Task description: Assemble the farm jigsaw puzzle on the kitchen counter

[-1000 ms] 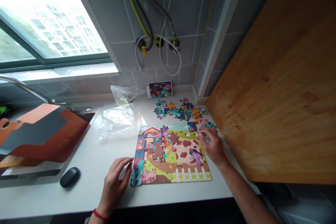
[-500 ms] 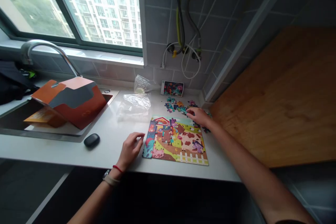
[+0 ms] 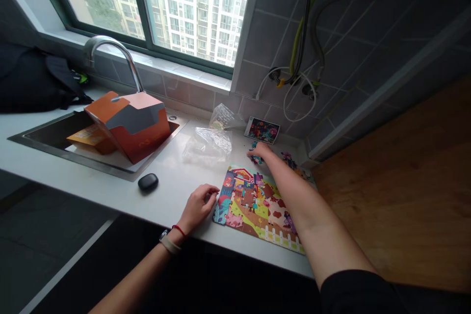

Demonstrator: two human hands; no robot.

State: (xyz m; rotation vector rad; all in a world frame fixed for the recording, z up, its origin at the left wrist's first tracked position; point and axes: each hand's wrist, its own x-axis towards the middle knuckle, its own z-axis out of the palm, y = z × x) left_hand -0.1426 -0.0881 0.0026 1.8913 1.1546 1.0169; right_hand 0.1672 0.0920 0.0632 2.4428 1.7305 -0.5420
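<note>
A partly assembled farm-scene jigsaw puzzle (image 3: 250, 211) lies flat on the counter in front of me. It shows a barn, a spotted cow and a white fence. Beside its left edge rests my left hand (image 3: 198, 206), fingers loosely curled with a small gap to the thumb and nothing seen in them. My right hand (image 3: 260, 150) reaches over the puzzle to loose puzzle pieces (image 3: 256, 159) behind it, fingers apart and touching some of them. More loose pieces (image 3: 289, 159) lie to its right. My right forearm covers the puzzle's right part.
A picture card (image 3: 262, 130) leans on the back wall. Clear plastic bags (image 3: 208, 144) lie left of it. A black oval case (image 3: 148, 183) sits near the sink (image 3: 134, 172), where an open orange box (image 3: 142, 132) rests under the faucet (image 3: 110, 41). A wooden panel (image 3: 397, 181) bounds the right side.
My right hand has moved left across the loose pieces, to the group below the picture card. My left hand stays by the puzzle's left edge. The view has turned left.
</note>
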